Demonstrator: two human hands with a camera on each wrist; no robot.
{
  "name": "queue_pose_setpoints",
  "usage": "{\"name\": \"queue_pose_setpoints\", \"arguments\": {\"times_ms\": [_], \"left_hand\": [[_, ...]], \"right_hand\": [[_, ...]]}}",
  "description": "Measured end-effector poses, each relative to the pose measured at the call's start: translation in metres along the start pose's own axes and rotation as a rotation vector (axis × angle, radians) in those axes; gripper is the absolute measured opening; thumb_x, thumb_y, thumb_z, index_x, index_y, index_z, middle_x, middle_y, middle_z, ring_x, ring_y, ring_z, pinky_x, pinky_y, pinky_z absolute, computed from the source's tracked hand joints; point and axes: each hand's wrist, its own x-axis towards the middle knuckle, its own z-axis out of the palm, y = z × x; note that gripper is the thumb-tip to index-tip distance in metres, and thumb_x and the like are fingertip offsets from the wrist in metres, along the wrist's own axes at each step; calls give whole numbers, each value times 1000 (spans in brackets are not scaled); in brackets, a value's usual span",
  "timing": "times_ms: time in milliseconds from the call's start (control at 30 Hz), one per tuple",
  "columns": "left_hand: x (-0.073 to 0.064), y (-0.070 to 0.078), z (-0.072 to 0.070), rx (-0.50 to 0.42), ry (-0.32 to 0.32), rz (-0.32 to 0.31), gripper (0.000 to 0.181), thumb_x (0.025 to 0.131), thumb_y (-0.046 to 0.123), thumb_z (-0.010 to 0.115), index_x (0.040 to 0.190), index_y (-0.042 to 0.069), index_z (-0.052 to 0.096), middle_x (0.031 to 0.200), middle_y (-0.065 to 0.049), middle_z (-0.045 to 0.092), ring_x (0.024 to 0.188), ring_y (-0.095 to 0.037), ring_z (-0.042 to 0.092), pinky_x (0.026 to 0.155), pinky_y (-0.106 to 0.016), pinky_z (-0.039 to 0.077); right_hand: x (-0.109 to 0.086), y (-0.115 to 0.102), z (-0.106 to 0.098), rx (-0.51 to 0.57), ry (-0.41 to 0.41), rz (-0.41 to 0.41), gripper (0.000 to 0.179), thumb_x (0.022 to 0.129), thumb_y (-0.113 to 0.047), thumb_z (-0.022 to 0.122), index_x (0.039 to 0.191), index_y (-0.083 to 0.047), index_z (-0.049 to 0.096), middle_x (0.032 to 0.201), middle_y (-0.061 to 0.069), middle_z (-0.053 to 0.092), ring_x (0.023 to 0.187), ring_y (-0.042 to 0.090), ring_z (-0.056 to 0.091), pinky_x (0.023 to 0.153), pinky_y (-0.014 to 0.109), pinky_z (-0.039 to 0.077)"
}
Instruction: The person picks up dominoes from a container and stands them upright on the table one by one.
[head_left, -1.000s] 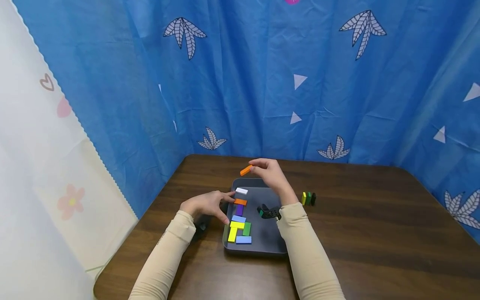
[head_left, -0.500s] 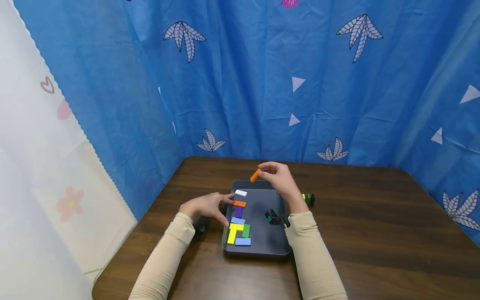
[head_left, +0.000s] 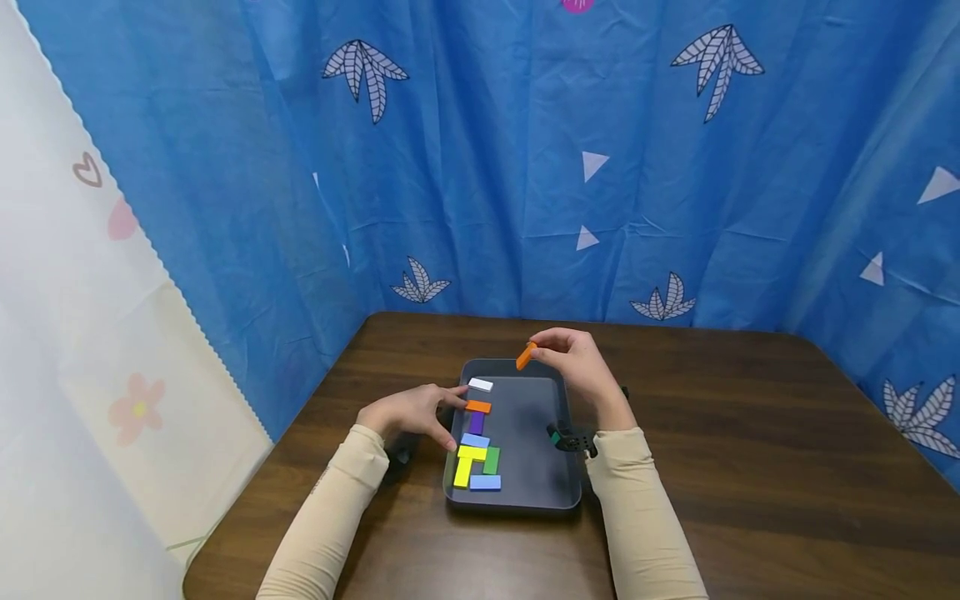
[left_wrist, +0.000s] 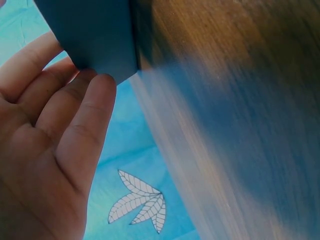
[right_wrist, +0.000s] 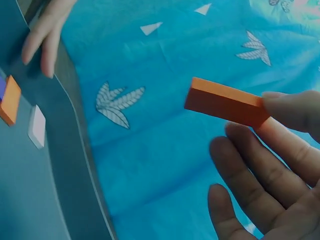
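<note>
Over the far rim of a dark grey tray (head_left: 536, 442), my right hand (head_left: 581, 362) pinches an orange block (right_wrist: 225, 102) by one end between thumb and index finger; the other fingers curve loosely below. At the tray's left wall rests my left hand (head_left: 412, 410), fingers spread over the rim; the left wrist view shows fingertips against the outer wall. Flat blocks lie along the tray's left side: a white block (head_left: 481, 385), a second orange block (head_left: 478, 407), a purple block (head_left: 476, 422), two light blue, two yellow and a green block (head_left: 491, 460).
The tray stands on a brown wooden table (head_left: 720, 467). A small black block (head_left: 625, 392) shows past my right wrist, mostly covered. A blue curtain (head_left: 487, 167) hangs behind the table, and a pale curtain (head_left: 90, 375) on the left.
My right hand has moved right and a little nearer with the orange block, which now slants more steeply. The forearm now covers the yellow and green blocks beside the tray. My left hand stays put.
</note>
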Motion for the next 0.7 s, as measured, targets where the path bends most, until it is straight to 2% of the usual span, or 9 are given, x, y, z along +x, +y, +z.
{"name": "queue_pose_setpoints", "arguments": {"times_ms": [167,333,467,700], "left_hand": [[0,-1,0,9,-13,14,82,70,39,91,142,18,59,165,8,29,152,-31,25,117,-57,35],[0,1,0,-19,-13,-16,83,69,36,92,142,17,58,166,8,28,153,-32,23,116,-57,36],[0,2,0,-50,-7,-36,84,69,34,92,143,15,58,165,8,29,153,-32,23,117,-58,34],[-1,2,1,-23,-13,-26,82,70,34,91,143,16,57,166,7,27,154,-33,22,117,-59,34]], "right_hand": [[-7,0,-19,-55,13,-9,30,96,-15,68,120,2,68,117,21,70,99,24,65,84,28,57],[-16,1,-42,-84,51,-3,33,97,-18,68,121,4,66,117,23,69,97,23,65,83,27,57],[-23,0,-56,-113,51,21,34,97,-21,67,121,3,66,117,22,69,95,21,64,78,23,56],[-34,1,-72,-142,45,79,31,98,-21,65,122,0,66,118,22,68,99,26,63,78,32,57]]}}
